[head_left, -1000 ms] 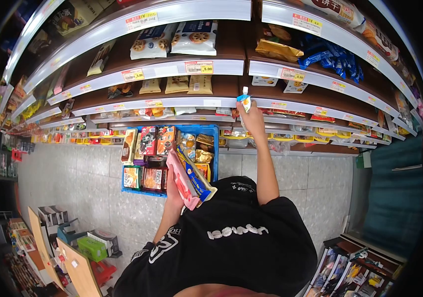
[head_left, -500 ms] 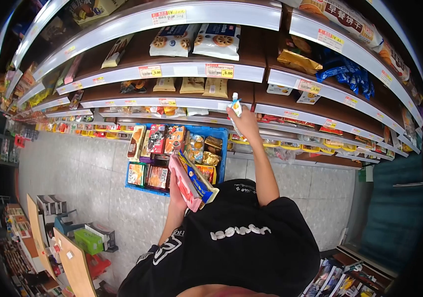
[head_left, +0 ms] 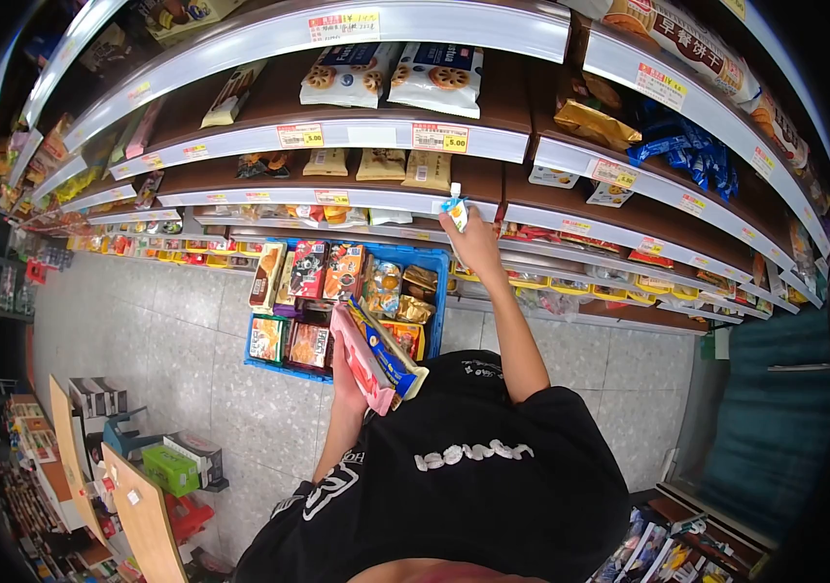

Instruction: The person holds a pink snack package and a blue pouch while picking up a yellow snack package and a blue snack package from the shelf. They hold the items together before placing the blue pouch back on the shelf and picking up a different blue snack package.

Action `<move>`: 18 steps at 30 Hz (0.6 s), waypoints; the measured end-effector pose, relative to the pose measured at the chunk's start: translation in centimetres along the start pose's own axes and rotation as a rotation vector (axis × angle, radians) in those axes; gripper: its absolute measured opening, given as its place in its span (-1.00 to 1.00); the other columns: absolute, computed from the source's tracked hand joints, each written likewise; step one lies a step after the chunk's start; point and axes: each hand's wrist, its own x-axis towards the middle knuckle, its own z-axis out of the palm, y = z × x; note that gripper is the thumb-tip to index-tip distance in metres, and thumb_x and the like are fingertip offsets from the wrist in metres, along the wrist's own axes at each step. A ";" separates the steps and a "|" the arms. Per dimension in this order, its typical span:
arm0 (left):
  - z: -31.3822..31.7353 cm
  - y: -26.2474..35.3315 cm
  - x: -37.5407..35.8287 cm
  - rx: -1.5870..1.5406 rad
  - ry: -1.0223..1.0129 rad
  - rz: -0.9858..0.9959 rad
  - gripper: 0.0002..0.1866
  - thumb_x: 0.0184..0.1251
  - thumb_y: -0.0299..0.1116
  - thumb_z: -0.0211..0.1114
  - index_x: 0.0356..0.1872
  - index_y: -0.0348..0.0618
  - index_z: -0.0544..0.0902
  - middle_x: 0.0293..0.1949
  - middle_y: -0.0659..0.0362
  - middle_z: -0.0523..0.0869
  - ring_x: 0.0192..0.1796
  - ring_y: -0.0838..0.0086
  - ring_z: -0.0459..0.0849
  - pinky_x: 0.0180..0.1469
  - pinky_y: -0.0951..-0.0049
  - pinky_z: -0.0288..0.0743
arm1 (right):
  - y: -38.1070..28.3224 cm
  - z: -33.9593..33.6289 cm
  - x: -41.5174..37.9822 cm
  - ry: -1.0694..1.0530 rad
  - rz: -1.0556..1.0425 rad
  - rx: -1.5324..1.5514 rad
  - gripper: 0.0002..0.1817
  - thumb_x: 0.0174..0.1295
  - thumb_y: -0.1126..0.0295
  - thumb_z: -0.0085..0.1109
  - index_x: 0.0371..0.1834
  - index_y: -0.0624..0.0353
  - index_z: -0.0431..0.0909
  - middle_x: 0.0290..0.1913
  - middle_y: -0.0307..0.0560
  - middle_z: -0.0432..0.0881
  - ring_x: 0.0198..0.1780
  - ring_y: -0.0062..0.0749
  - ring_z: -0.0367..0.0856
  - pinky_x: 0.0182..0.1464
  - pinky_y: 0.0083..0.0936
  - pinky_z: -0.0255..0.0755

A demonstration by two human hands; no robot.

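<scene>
My right hand [head_left: 474, 243] is closed around a small white-and-blue spouted pouch [head_left: 455, 212] with a white cap, held upright at the edge of a lower shelf. Low in front of my body, my left hand [head_left: 345, 387] grips two long snack packets, a pink packet [head_left: 363, 360] and a blue-and-yellow packet [head_left: 386, 350], side by side. Behind them on the floor stands a blue crate [head_left: 443, 291] filled with boxed and bagged snacks; the packets hide part of it.
Shelves [head_left: 366, 133] with price tags curve across the front. On them lie white cookie bags [head_left: 437, 78], beige packets [head_left: 381, 163] and blue-wrapped snacks [head_left: 692, 151]. Wooden boards [head_left: 138, 505] and a green box [head_left: 170, 470] stand at lower left. A teal curtain [head_left: 770, 418] hangs at right.
My right hand has shifted slightly left and tilted the pouch, so more of its blue top shows. The view has moved a little; my left hand stays nearly still with both packets.
</scene>
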 end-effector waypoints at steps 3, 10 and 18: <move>0.1 0.0 -0.1 0.021 0.001 0.009 -0.43 0.44 0.15 0.05 0.27 -0.02 0.45 0.12 0.11 0.62 0.12 0.21 0.59 0.22 0.14 0.47 | 0.4 0.2 -0.2 0.025 0.005 -0.009 -0.22 0.23 -0.26 0.08 -0.12 0.46 0.50 -0.29 0.38 0.66 -0.16 0.25 0.66 -0.07 -0.07 0.49; -0.6 0.2 0.1 0.001 -0.005 -0.004 -0.43 0.44 0.15 0.04 0.27 -0.02 0.44 0.13 0.11 0.61 0.14 0.21 0.58 0.23 0.13 0.46 | 1.7 -0.7 -0.5 0.076 -0.030 -0.035 -0.24 0.25 -0.21 0.07 -0.12 0.50 0.45 -0.33 0.50 0.61 -0.19 0.36 0.61 -0.11 0.05 0.47; -0.3 0.4 0.1 -0.017 -0.020 -0.026 -0.44 0.45 0.13 0.03 0.27 -0.01 0.44 0.13 0.11 0.62 0.14 0.21 0.58 0.24 0.13 0.46 | 2.2 -1.3 -0.8 0.108 -0.008 0.002 -0.26 0.24 -0.21 0.09 -0.16 0.48 0.46 -0.31 0.51 0.59 -0.16 0.38 0.59 -0.11 0.05 0.45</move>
